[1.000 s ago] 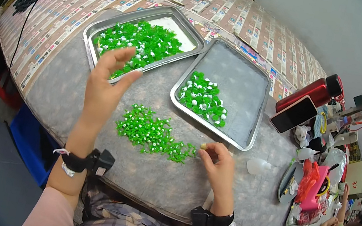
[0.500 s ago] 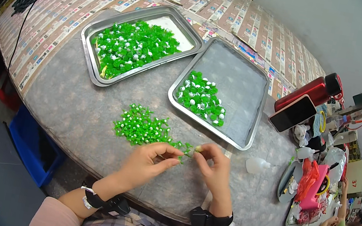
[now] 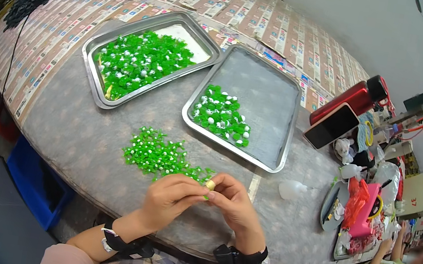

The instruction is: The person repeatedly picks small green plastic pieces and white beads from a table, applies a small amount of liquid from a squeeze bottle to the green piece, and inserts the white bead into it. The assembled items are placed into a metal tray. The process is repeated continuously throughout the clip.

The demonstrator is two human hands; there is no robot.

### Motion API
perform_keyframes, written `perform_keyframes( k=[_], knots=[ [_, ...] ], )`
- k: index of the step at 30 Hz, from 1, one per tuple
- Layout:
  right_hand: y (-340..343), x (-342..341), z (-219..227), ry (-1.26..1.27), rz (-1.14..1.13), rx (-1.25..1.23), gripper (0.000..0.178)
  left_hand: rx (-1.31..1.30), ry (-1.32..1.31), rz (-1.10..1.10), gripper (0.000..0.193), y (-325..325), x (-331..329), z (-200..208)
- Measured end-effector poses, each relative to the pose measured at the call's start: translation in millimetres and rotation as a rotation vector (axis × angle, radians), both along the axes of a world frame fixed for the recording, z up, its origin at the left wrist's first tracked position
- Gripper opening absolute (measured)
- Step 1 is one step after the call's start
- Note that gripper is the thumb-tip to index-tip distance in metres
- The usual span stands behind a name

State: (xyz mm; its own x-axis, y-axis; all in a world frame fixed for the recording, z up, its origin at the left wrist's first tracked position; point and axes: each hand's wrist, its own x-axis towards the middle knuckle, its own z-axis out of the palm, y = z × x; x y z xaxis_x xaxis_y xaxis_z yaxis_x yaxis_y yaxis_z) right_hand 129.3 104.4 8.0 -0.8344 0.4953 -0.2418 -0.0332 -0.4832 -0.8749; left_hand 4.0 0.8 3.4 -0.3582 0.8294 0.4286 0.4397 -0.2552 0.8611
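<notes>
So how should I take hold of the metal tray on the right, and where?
Hold the metal tray by its raised long rims, probably, one hand from the left, one from the right. Stay toward the near end: green and white pieces bunch at the near left, likely weighting it there, and the other tray crowds the far left corner.

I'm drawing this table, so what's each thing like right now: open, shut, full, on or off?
Left hand: fingertips pinched.
Right hand: fingertips pinched, close against the left's.
Left tray: mostly covered with green-and-white pieces.
Right tray: partly filled, toward its near-left side.
Green pile: loose, spread out.
Red bottle: black lid on.
Phone: screen dark.
</notes>
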Motion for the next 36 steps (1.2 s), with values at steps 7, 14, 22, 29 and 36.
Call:
perform_keyframes(
  k=[7,14,22,29,36],
  knots=[
    [22,50,29,-0.04,-1.105,0.964,0.015,-0.135,-0.765,-0.06,0.013,-5,0,-14],
    [59,110,-1,-0.497,-1.049,1.005,0.039,-0.284,-0.882,-0.189,0.018,-4,6,-17],
    [49,87,4,-0.224,-0.819,0.762,0.04,-0.292,-0.797,-0.243,0.018,-6,1,-24],
    [14,48,41,0.011,-0.821,0.837,0.052,-0.314,-1.203,-0.313,0.019,-7,-5,-25],
    [-12,6,48,0.099,-0.908,0.715,0.056,-0.306,-1.409,-0.308,0.011,-5,-7,-25]
  ],
)
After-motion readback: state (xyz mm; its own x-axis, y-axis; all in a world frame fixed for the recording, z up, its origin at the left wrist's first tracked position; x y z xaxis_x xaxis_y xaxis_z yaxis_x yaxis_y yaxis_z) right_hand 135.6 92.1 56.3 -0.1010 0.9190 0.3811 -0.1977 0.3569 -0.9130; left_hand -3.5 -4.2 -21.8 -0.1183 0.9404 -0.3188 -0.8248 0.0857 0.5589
